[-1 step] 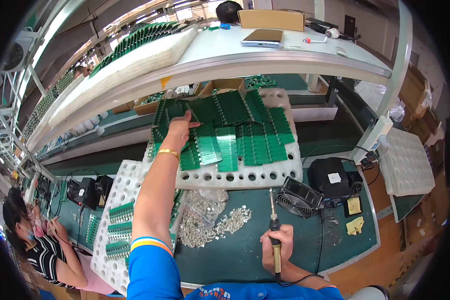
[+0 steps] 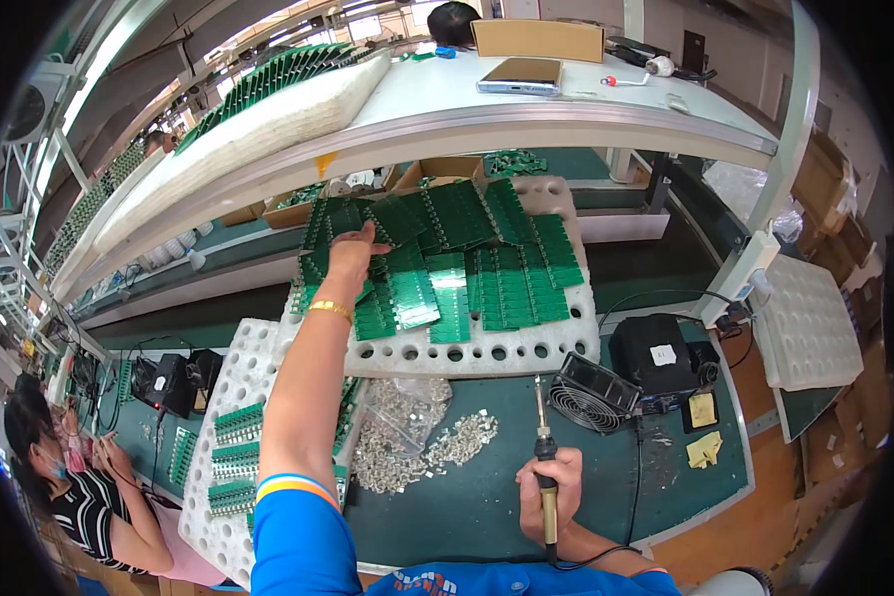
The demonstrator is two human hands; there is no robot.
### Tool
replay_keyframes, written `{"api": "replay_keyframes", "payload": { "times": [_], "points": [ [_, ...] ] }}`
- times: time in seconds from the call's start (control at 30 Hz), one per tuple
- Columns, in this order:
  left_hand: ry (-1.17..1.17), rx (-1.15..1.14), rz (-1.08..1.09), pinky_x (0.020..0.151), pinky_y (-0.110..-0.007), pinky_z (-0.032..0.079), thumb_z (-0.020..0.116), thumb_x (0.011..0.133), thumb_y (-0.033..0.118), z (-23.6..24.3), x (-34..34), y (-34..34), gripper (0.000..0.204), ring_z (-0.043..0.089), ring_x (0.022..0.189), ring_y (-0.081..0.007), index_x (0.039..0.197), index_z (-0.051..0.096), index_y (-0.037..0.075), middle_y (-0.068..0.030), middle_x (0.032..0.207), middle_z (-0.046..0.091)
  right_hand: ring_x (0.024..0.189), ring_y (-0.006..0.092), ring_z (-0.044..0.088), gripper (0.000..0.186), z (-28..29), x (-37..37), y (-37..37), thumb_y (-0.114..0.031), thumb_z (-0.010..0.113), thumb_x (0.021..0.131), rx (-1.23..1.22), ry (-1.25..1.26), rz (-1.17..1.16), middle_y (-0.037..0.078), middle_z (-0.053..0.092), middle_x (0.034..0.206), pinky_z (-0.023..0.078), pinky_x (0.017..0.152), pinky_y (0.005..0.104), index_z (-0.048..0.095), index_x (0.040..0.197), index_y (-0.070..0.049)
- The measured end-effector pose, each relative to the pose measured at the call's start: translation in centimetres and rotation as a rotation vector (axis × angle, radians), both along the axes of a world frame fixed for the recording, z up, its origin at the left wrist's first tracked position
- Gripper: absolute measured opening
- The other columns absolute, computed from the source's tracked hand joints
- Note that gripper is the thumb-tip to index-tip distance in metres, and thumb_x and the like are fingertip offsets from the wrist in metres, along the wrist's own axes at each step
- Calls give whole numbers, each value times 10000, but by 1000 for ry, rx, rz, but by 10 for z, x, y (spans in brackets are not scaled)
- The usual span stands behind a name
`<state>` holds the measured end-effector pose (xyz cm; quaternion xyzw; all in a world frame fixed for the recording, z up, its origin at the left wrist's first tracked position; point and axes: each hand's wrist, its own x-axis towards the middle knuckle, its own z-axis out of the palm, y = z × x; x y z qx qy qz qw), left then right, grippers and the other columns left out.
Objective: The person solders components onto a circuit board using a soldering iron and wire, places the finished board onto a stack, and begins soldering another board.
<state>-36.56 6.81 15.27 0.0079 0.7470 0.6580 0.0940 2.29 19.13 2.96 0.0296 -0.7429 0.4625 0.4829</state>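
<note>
On a white foam tray (image 2: 417, 356) lie several overlapping green circuit boards (image 2: 452, 308). Over the left part of this pile reaches my left hand (image 2: 348, 260), its thumb and forefinger at the corner of a tilted circuit board (image 2: 395, 219); the other fingertips are partly hidden. A soldering iron (image 2: 546, 457) stands upright in my right hand (image 2: 551, 497), fingers wrapped around its handle, the tip pointing away from me. Between my arms, small pale metal parts (image 2: 392, 462) lie in a heap beside a clear plastic bag (image 2: 412, 407).
A second foam tray (image 2: 230, 363) with boards stands left. Right are a black fan (image 2: 594, 392), a black soldering station (image 2: 656, 353) and yellow sponges (image 2: 703, 449). A shelf (image 2: 566, 119) crosses above the far side. A co-worker (image 2: 109, 497) sits at left.
My left hand has shifted slightly left, and the circuit board at its fingers has changed its tilt. The right hand and soldering iron stay in place.
</note>
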Motion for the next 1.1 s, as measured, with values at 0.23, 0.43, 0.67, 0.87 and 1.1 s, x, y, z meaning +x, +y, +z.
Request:
{"api": "replay_keyframes", "payload": {
  "times": [0.23,0.43,0.67,0.87,1.1],
  "points": [
    [-191,524,-223,501,-222,326,581,982,286,12,122,-46,252,358,524,-38,1005,614,38,39,706,521,740,215,526,280,7,3,-6,34,655,838,-24,-68,76,121,595,883,459,649,325,523,1073,-44],
    [-370,783,-103,519,-201,308,530,1005,236,-23,273,-106,203,355,575,-53,987,570,37,14,779,506,740,200,554,288,12,1,-10,59,558,846,49,-40,153,123,525,893,454,643,321,473,1091,-65],
    [-162,363,363,462,-174,273,501,1025,228,-54,399,-222,166,363,535,-29,1080,580,92,11,746,572,764,193,542,266,14,9,-28,-16,487,922,105,-58,312,159,538,890,466,693,339,420,1172,-78],
    [-95,-35,764,482,-176,280,543,993,198,-86,441,-334,177,364,549,-5,1048,637,59,81,654,454,758,192,540,242,12,17,-52,-33,492,932,108,-76,381,156,541,892,471,675,341,433,1163,-74],
    [-138,-448,533,581,-205,386,640,923,224,-92,372,-365,232,504,654,-43,965,692,1,30,730,593,662,173,551,164,10,6,-82,-82,561,924,216,-120,594,156,590,850,459,596,300,505,1077,-64]
  ]
}}
